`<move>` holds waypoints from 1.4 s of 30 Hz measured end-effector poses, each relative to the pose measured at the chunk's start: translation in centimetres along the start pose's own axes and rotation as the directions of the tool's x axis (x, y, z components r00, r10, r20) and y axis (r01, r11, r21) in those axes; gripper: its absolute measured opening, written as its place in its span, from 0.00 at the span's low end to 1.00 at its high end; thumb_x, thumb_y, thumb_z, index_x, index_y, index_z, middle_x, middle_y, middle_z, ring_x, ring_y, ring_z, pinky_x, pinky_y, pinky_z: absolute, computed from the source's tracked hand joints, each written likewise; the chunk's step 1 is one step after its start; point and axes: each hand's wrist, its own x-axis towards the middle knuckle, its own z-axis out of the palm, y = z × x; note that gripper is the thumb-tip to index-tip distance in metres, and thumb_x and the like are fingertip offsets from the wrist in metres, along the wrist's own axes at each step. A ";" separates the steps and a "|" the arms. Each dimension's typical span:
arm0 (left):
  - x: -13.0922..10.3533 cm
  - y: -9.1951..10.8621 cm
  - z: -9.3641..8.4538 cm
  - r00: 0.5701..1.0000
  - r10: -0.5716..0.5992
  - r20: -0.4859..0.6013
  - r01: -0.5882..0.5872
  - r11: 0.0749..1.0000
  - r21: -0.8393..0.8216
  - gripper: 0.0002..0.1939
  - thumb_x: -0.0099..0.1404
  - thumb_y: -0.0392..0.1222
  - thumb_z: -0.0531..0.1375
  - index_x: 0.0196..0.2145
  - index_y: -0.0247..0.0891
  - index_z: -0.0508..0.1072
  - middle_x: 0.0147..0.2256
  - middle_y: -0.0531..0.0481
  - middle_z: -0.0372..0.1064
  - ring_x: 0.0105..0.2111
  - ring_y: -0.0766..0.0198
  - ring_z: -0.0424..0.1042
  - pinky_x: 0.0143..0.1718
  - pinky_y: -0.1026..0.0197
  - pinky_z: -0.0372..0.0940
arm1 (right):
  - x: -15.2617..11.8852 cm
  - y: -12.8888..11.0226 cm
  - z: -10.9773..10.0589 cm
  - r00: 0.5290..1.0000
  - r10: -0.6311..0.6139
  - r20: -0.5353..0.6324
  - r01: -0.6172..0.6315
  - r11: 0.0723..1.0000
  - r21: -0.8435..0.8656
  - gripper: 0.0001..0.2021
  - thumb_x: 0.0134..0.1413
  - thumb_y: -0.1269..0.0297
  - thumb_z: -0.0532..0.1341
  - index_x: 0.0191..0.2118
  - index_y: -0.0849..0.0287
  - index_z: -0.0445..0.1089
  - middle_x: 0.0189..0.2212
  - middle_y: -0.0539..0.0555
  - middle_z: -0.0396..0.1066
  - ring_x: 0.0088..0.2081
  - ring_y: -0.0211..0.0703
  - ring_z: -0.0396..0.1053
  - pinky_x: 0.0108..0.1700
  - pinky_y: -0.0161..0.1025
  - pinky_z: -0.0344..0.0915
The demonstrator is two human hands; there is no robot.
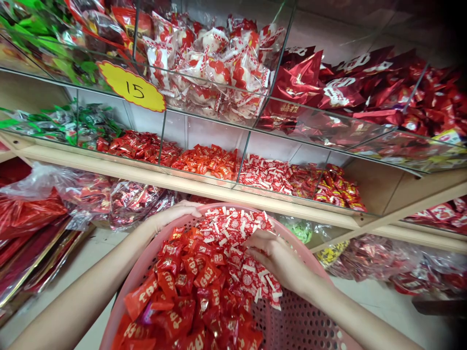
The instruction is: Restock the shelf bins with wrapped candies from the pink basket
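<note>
A pink perforated plastic basket [136, 265] is in front of me, tilted, holding wrapped candies. My left hand [178, 214] is closed on its far left rim. Inside the basket, my right hand [273, 253] lies over small red-and-white wrapped candies [233, 223], touching them. Its fingers are bent and apart, with no candy visibly gripped; the tips are partly hidden. Larger red wrapped candies with gold lettering [189, 272] fill the left and near part of the basket.
A glass-divided shelf [204, 182] with several candy bins runs just beyond the basket. Above it is a second tier with a yellow price tag [131, 86] marked 15. Bagged goods [32, 204] lie below at left, more bags [372, 257] at right.
</note>
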 end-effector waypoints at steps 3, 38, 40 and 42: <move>-0.1 0.0 0.0 0.999 -0.009 -0.040 0.010 1.000 0.016 0.22 0.50 0.38 0.58 0.46 0.42 0.71 0.31 0.56 0.76 0.35 0.58 0.72 0.37 0.62 0.64 | 0.4 0.1 0.4 1.000 -0.014 -0.002 0.014 0.999 -0.029 0.11 0.57 0.69 0.49 0.33 0.56 0.69 0.30 0.52 0.66 0.32 0.40 0.65 0.34 0.37 0.59; -0.8 1.0 0.3 0.997 0.048 0.064 -0.052 0.997 0.054 0.21 0.50 0.40 0.56 0.44 0.40 0.72 0.33 0.54 0.75 0.34 0.57 0.72 0.36 0.62 0.64 | 5.1 0.7 -5.1 0.957 -0.015 -0.289 -0.060 0.967 -0.249 0.17 0.58 0.54 0.46 0.29 0.59 0.64 0.26 0.53 0.64 0.27 0.38 0.62 0.32 0.35 0.56; -0.6 0.8 0.4 0.998 0.034 0.050 -0.035 0.999 0.019 0.22 0.50 0.39 0.56 0.45 0.40 0.72 0.32 0.53 0.76 0.33 0.57 0.72 0.35 0.62 0.64 | 7.5 2.6 -6.8 0.934 0.007 -0.358 -0.119 0.949 -0.293 0.15 0.58 0.55 0.47 0.31 0.59 0.65 0.30 0.54 0.65 0.31 0.40 0.63 0.35 0.36 0.57; -0.4 0.6 0.3 1.000 0.022 0.022 -0.022 1.000 0.022 0.22 0.50 0.39 0.56 0.45 0.39 0.72 0.32 0.53 0.76 0.34 0.57 0.72 0.35 0.62 0.64 | 9.9 4.9 -7.9 0.922 0.049 -0.384 -0.186 0.926 -0.329 0.12 0.56 0.58 0.50 0.36 0.59 0.65 0.35 0.56 0.65 0.36 0.43 0.63 0.39 0.36 0.57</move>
